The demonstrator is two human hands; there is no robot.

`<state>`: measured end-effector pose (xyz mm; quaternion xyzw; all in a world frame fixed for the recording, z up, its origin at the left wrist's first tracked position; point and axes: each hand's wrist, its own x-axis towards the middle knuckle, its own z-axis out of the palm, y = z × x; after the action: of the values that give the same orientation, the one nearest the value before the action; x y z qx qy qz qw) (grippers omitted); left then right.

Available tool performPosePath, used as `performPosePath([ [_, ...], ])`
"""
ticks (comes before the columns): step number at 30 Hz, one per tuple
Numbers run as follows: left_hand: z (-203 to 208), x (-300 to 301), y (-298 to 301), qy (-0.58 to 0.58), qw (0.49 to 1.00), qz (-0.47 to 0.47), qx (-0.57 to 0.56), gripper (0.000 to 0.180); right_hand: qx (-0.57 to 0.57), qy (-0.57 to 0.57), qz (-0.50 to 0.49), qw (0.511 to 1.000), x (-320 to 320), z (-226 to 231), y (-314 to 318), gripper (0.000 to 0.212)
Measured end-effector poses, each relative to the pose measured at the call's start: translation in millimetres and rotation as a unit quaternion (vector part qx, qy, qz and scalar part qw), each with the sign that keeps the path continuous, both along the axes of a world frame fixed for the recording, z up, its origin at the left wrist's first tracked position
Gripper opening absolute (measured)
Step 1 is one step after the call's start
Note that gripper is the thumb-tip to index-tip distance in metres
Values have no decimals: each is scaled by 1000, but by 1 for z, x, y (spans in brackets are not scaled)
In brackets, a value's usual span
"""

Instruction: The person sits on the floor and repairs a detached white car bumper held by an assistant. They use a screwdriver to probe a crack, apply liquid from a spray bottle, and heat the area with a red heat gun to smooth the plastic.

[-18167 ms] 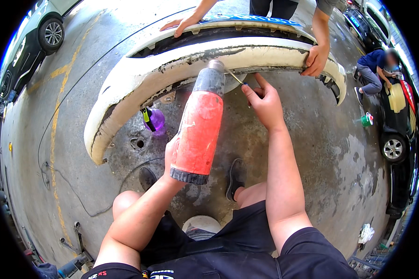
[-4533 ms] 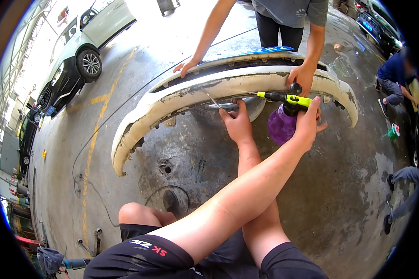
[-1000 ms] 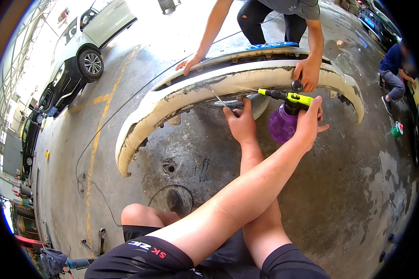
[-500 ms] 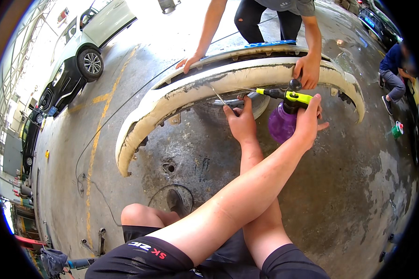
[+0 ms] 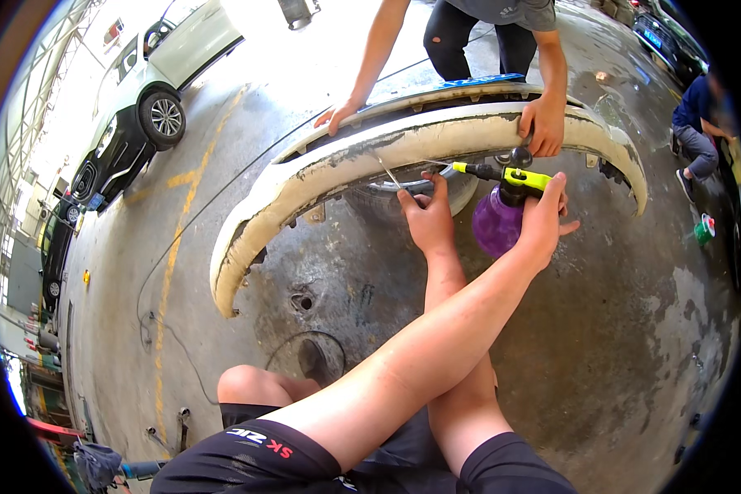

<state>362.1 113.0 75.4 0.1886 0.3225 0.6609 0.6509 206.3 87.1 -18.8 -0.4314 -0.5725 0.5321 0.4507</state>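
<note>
My forearms cross, the left over the right. My left hand (image 5: 542,221) is wrapped round the yellow-green and black head of a pump spray bottle (image 5: 498,222) with a round purple body. Its nozzle points left, below the bumper's lower edge. My right hand (image 5: 431,221) grips a thin metal-bladed tool (image 5: 389,173); its tip is at the lower face of a white, scuffed car bumper (image 5: 255,222). The tool's handle is mostly hidden in my fingers. Opposite me, a person's hands (image 5: 543,123) hold the bumper from above.
A tyre on a wheel (image 5: 461,193) lies under the bumper. A dark hose (image 5: 169,235) crosses the wet concrete floor, near a round drain hole (image 5: 305,303). A white car (image 5: 152,107) stands at the left. Another person (image 5: 700,123) crouches at the far right by a green can (image 5: 704,230).
The thin pale streak at the spray nozzle is shorter now. The view has shifted slightly; my hands keep nearly the same places and grips.
</note>
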Motion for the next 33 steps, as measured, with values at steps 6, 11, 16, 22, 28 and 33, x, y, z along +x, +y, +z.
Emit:
performPosePath([
  [6, -1, 1, -1, 6, 1000, 3, 4, 41, -20, 25, 24, 999, 3, 7, 2, 74],
  [11, -2, 0, -4, 6, 1000, -3, 17, 41, -29, 43, 34, 998, 9, 19, 1, 98],
  [16, 1, 10, -3, 4, 999, -19, 30, 41, 7, 9, 16, 1000, 10, 10, 17, 97],
  [22, -1, 10, -2, -6, 1000, -5, 26, 41, 5, 8, 37, 999, 17, 25, 14, 98],
  [28, 4, 10, -4, -7, 1000, -14, 19, 43, -21, 29, 39, 999, 14, 11, 21, 94],
  [33, 6, 3, 4, -3, 999, 0, 37, 42, 7, 32, 37, 999, 12, 1, 32, 78],
])
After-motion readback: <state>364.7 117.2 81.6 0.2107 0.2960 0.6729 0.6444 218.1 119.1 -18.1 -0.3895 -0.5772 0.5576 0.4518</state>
